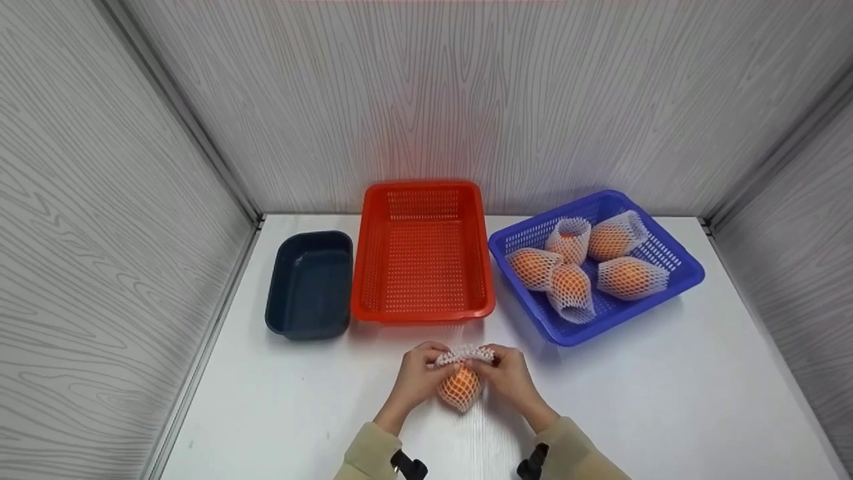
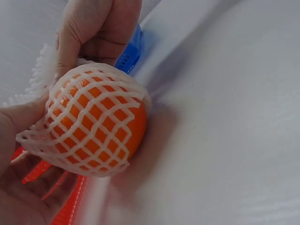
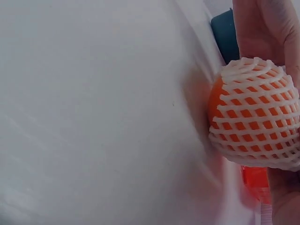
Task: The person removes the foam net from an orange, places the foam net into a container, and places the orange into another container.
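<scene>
An orange [image 1: 460, 385] in a white foam net sleeve [image 1: 464, 353] is held between both hands just above the white table. My left hand [image 1: 418, 377] pinches the left side of the sleeve's bunched top edge. The opposite side of that edge is pinched by my right hand [image 1: 512, 381]. In the left wrist view the net [image 2: 93, 117] covers most of the fruit, with a strip of bare orange peel [image 2: 138, 129] showing along one side. Fingertips behind the fruit are partly hidden in both wrist views.
A red basket [image 1: 423, 317] stands beyond the hands, between a dark blue-green tray [image 1: 308, 333] on the left and a blue basket [image 1: 633, 309] on the right. Several net-wrapped oranges [image 1: 632, 277] lie in the blue basket. Grey wood-grain panels [image 1: 320, 107] enclose the table.
</scene>
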The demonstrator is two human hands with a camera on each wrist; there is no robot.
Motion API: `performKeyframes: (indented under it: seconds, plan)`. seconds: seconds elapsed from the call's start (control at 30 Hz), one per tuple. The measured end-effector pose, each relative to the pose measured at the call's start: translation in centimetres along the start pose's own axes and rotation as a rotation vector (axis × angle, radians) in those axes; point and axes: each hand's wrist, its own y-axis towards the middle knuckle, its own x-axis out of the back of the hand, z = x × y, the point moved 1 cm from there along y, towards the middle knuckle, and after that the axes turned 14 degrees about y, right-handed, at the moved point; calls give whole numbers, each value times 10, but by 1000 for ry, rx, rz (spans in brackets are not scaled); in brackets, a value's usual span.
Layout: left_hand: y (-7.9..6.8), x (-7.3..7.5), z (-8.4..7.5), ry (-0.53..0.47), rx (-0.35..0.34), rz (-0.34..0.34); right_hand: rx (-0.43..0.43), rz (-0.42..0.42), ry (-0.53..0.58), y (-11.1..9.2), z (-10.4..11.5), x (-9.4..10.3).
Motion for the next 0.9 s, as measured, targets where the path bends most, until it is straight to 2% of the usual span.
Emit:
performKeyframes:
  seconds: [0.13,0.27,0.4,0.57,0.67,0.77,0.9]
  plan:
    - [2,0,-4,30,-16,-81,-65,109,98,-3,15,3]
    - [1,-4,-8,26,16,-112,-142,169,126,-7,22,7]
    - [0,-8,-11,16,44,-131,-129,160,101,-10,21,9]
    - [0,-9,-11,-2,22,-148,-42,85,67,-6,22,8]
    - [0,-7,-9,-7,9,-119,21,30,16,-5,25,5]
    - [-1,-7,-4,-24,31,-32,53,-14,-22,-6,28,1]
    - [-3,-6,-1,-37,76,81,51,-48,-50,-9,30,-5]
